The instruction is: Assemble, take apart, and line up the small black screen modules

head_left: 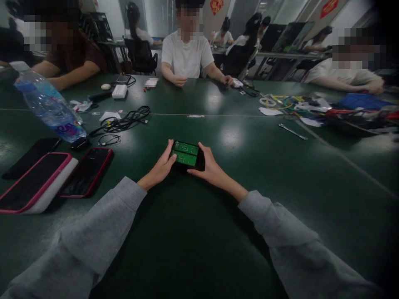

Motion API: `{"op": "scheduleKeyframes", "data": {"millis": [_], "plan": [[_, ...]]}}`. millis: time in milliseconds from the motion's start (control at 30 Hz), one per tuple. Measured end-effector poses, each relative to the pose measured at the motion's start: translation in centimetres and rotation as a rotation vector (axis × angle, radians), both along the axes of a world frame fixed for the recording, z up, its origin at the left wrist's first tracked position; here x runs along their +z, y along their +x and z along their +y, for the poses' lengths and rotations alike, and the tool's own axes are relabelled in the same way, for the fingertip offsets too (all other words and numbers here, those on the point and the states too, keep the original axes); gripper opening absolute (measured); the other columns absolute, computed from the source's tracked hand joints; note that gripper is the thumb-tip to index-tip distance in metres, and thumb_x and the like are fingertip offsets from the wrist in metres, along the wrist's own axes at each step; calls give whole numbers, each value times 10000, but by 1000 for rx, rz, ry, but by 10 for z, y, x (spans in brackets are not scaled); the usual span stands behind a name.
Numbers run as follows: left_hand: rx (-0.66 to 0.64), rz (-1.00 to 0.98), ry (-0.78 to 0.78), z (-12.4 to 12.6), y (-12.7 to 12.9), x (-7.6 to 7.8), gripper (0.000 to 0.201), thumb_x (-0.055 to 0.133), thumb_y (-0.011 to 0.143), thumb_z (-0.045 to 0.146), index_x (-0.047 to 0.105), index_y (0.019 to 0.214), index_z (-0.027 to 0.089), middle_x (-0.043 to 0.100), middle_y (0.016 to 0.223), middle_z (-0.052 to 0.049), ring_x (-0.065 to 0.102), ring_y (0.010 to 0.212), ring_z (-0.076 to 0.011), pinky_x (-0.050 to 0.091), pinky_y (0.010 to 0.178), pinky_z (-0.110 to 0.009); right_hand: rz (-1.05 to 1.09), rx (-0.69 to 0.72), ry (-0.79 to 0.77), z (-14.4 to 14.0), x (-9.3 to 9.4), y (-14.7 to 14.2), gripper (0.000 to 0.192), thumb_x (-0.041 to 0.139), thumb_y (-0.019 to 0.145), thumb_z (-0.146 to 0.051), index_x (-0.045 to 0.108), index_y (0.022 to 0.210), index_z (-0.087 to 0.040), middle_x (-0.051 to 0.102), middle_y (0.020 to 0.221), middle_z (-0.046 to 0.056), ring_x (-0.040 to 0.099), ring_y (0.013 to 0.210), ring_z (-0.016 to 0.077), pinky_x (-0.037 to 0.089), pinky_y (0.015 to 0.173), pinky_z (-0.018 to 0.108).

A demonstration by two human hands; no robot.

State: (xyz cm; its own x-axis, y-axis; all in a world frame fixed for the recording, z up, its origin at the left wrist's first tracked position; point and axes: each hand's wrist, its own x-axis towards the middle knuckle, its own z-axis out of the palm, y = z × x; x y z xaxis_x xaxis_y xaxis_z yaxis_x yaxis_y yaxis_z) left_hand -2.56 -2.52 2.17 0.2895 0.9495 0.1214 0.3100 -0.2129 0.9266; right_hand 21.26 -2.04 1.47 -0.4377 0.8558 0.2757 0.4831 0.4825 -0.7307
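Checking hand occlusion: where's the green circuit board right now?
Head view, centre: the green circuit board sits between the left hand and right hand, over the green table.

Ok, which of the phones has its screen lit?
The phone gripped between left hand and right hand, showing green; the red-cased phone lies dark.

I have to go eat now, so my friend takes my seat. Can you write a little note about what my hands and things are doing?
Left hand: grips the left end of the black device with green boards, thumb on its top edge.
Right hand: grips the right end of the same device.
The device is held low over the green table, in front of you.
Done: device is picked up and held by both hands.
Left: cannot tell from this view whether the boards are fully seated; check.
Nearby on your left: red-cased phone, pink-edged tablet, water bottle, black cables.
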Motion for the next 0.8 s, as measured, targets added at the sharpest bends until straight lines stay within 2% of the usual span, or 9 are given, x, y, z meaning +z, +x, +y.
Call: {"op": "scheduleKeyframes", "data": {"millis": [233,400,533,667,800], "plan": [[-3,5,0,0,0,0,752,391,1016,457,46,1639,214,20,1716,-59,15,1582,-242,34,1297,-450,10,26,0,3,-3,2,1081,745,817,-610,101,1614,-266,251,1586,164,303,1488,351,275,1227,602],[-9,24,2,0,-1,0,758,387,1019,507,49,1639,230,-1,1715,-54,-1,1580,-261,40,1295,-469,85,18,-55,7,-8,4,1144,782,789,-579,53,1621,-284,236,1625,150,307,1493,347,290,1221,601],[-6,25,6,1,-2,-2,762,394,1019,497,52,1638,214,4,1712,-67,10,1582,-238,35,1294,-459,107,-2,-51,7,-6,3,1140,805,765,-566,108,1611,-255,271,1604,159,309,1490,343,293,1225,584],[-2,11,27,2,-3,-4,749,427,1009,470,113,1636,207,66,1713,-73,54,1583,-230,57,1295,-443,71,-2,-21,3,-2,1,1072,796,769,-556,168,1580,-243,316,1538,162,360,1448,348,330,1203,587],[-1,-26,38,2,-2,-3,702,506,972,421,263,1606,241,219,1693,-65,167,1571,-245,116,1292,-460,-38,-14,93,0,-1,0,1017,799,746,-551,230,1530,-243,363,1437,162,420,1365,372,387,1145,619]]}}
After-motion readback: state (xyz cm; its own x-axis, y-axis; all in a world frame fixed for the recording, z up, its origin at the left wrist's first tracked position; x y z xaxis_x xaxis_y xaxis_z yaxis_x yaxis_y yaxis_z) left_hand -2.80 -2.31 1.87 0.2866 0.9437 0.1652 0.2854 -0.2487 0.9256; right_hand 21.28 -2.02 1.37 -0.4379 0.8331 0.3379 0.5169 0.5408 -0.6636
